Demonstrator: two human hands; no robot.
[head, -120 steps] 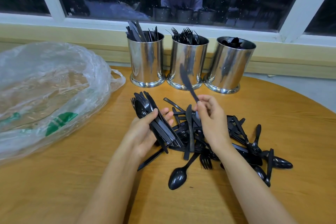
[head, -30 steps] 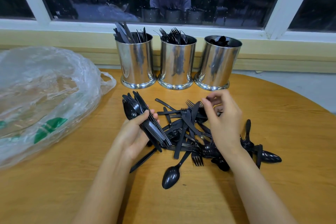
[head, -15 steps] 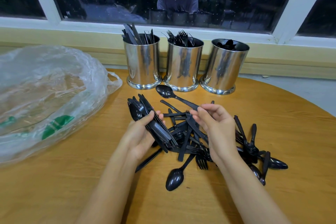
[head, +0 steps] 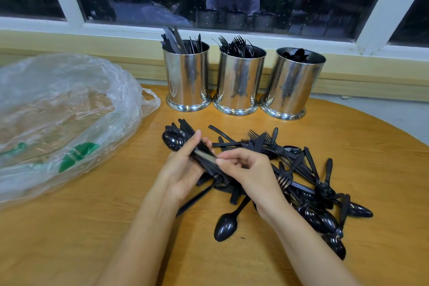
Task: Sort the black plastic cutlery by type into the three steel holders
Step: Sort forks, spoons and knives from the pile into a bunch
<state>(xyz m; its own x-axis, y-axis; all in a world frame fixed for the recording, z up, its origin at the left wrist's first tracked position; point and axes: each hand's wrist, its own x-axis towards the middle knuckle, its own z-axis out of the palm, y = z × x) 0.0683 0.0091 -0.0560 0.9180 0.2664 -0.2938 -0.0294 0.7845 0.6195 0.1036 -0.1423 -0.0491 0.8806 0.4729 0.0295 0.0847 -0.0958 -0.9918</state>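
Note:
Three steel holders stand in a row by the window: the left holder (head: 186, 76) has knives, the middle holder (head: 240, 81) forks, the right holder (head: 293, 83) spoons. A loose pile of black cutlery (head: 299, 174) lies on the wooden table (head: 92, 227) in front of them. My left hand (head: 183, 169) grips a bundle of spoons and knives (head: 176, 139), bowls pointing away from me. My right hand (head: 246, 169) pinches a spoon handle against that bundle, fingertips touching the left hand's thumb.
A crumpled clear plastic bag (head: 60, 118) with green print covers the table's left side. A single spoon (head: 226, 225) lies nearest me, below the hands. The window sill (head: 92, 39) runs behind the holders. The table's curved edge falls away at the right.
My right hand has carried a spoon from the pile leftward and laid it onto the bundle in my left hand. The left hand has kept its grip.

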